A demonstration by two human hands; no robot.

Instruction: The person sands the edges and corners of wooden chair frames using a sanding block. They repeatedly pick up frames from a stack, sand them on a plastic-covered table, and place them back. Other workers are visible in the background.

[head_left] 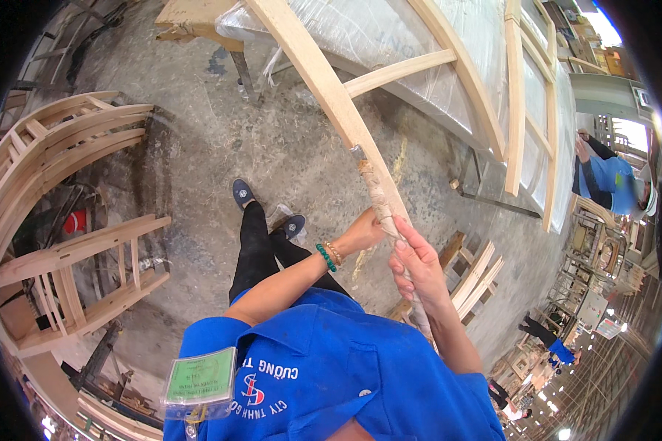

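A long rod wrapped in pale tape (pixel 376 192), with a bare metal tip, lies along the edge of a light wooden rail (pixel 324 84). My right hand (pixel 419 263) is closed around the rod, thumb laid along its upper side; the rod's lower end runs toward my shirt. From the left, my left hand (pixel 362 231) reaches in against the rod and rail. Its fingers curl behind them, so which of the two it grips is hidden. The rail belongs to a curved wooden frame with a crosspiece (pixel 401 72).
Further wooden frames (pixel 517 103) lean on a plastic-wrapped stack (pixel 434 95) at the upper right. Curved chair-like frames (pixel 73 257) stand at left. Wooden slats (pixel 478 279) lie low at right. A person in blue (pixel 614 184) is at far right, on the concrete floor (pixel 191 184).
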